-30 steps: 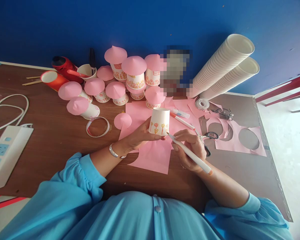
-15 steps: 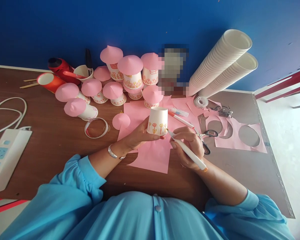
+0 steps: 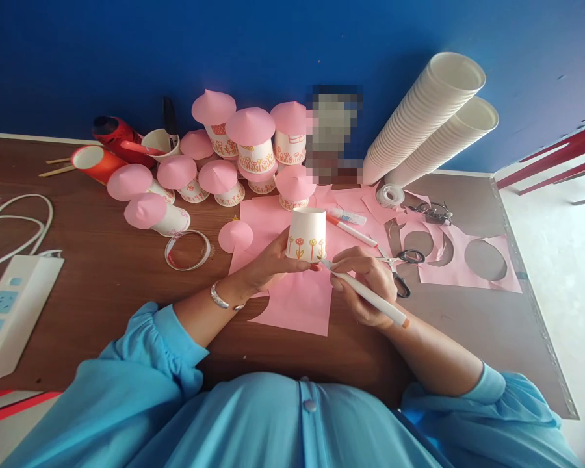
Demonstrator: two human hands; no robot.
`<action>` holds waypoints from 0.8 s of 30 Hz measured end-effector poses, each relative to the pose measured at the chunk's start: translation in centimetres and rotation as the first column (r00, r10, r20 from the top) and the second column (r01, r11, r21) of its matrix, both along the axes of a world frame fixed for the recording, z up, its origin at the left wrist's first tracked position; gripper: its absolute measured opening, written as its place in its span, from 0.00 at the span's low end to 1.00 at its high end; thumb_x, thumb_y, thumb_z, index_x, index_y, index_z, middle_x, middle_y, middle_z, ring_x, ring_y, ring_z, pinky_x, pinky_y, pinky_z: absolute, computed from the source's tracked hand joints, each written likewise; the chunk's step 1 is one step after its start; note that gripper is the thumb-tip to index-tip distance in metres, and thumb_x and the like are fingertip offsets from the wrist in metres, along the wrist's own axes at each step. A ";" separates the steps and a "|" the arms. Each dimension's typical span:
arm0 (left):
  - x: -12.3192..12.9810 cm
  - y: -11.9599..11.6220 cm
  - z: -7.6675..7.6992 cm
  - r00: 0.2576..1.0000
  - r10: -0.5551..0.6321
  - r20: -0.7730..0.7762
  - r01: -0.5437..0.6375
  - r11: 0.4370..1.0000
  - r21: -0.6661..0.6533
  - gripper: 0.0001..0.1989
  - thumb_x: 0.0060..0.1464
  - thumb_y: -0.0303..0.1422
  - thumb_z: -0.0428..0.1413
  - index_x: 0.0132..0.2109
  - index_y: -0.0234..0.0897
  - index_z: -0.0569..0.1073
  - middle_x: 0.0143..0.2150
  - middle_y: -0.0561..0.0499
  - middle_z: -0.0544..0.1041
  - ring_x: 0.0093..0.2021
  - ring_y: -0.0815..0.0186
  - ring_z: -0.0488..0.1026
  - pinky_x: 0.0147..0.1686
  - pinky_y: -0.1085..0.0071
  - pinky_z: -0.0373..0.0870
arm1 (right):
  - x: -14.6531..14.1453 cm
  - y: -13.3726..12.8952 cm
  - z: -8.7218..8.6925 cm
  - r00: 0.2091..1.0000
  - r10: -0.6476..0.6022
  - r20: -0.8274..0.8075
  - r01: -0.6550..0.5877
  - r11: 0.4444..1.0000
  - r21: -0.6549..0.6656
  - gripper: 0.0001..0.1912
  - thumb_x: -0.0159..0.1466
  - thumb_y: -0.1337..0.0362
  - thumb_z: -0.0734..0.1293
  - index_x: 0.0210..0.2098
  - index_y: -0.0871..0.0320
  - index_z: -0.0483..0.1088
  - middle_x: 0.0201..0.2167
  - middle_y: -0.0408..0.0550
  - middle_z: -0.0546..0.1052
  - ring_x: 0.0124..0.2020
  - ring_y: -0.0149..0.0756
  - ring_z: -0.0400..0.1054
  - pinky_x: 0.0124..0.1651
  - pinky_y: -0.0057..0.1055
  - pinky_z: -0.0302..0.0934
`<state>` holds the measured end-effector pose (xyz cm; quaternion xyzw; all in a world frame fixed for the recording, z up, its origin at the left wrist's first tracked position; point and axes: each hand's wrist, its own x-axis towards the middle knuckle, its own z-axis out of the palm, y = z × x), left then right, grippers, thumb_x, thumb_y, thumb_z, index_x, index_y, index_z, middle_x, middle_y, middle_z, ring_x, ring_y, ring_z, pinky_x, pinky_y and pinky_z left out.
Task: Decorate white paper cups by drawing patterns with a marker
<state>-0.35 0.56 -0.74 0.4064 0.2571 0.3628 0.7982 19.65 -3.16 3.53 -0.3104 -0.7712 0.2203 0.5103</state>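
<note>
- Head view: my left hand (image 3: 273,265) holds a white paper cup (image 3: 307,224), its drawn flowers (image 3: 299,244) facing me.
- My right hand (image 3: 370,286) grips a white marker (image 3: 370,296), tip at the cup's lower edge.
- Scissors (image 3: 392,262) lie on the surface (image 3: 107,273) beside my right hand; pink paper (image 3: 302,309) lies below my left.

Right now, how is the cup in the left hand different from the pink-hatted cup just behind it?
The held cup is in the left hand; the hatted cup stands with no hand on it. The held cup has a bare top, while the hatted cup wears a pointy pink hat. Most of the held cup shows, but just a narrow band of the hatted cup. Both are white with drawings near the bottom.
</note>
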 end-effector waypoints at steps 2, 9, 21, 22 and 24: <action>0.0 0.0 0.1 1.000 -0.001 0.011 0.001 1.000 -0.010 0.24 0.50 0.30 0.68 0.54 0.40 0.72 0.44 0.48 0.79 0.43 0.62 0.78 0.46 0.64 0.74 | 0.0 0.0 0.0 1.000 -0.002 -0.001 0.002 1.000 0.004 0.10 0.63 0.73 0.67 0.43 0.56 0.69 0.30 0.46 0.76 0.32 0.37 0.73 0.31 0.32 0.70; -0.1 0.0 0.4 1.000 -0.010 0.009 0.010 1.000 -0.020 0.25 0.50 0.31 0.68 0.55 0.39 0.72 0.48 0.46 0.79 0.46 0.60 0.77 0.47 0.61 0.74 | 0.0 0.0 0.0 0.999 -0.048 0.003 0.048 0.999 0.013 0.10 0.63 0.73 0.68 0.43 0.56 0.69 0.31 0.48 0.77 0.34 0.37 0.75 0.33 0.32 0.71; -0.2 0.0 -0.6 1.000 0.004 -0.002 -0.004 1.000 0.015 0.26 0.50 0.29 0.66 0.57 0.41 0.72 0.50 0.45 0.80 0.53 0.55 0.76 0.50 0.61 0.73 | 0.1 0.1 0.1 0.999 -0.034 0.012 0.034 0.999 0.008 0.10 0.62 0.72 0.68 0.43 0.56 0.70 0.32 0.48 0.79 0.32 0.37 0.75 0.32 0.32 0.72; -0.1 0.0 -0.5 1.000 0.005 -0.006 -0.005 1.000 0.015 0.27 0.50 0.30 0.67 0.58 0.41 0.72 0.49 0.45 0.80 0.53 0.55 0.76 0.49 0.60 0.73 | 0.1 0.1 0.1 0.999 -0.035 0.012 0.035 0.999 0.007 0.10 0.62 0.72 0.68 0.43 0.55 0.70 0.31 0.48 0.79 0.32 0.37 0.75 0.32 0.33 0.72; -0.1 0.0 -0.5 1.000 0.005 -0.010 -0.005 1.000 0.014 0.29 0.50 0.30 0.67 0.59 0.42 0.71 0.49 0.45 0.80 0.53 0.55 0.76 0.49 0.60 0.74 | 0.1 0.1 0.1 0.999 -0.032 0.012 0.032 0.999 0.006 0.11 0.62 0.72 0.67 0.43 0.55 0.70 0.31 0.47 0.79 0.31 0.38 0.75 0.32 0.33 0.71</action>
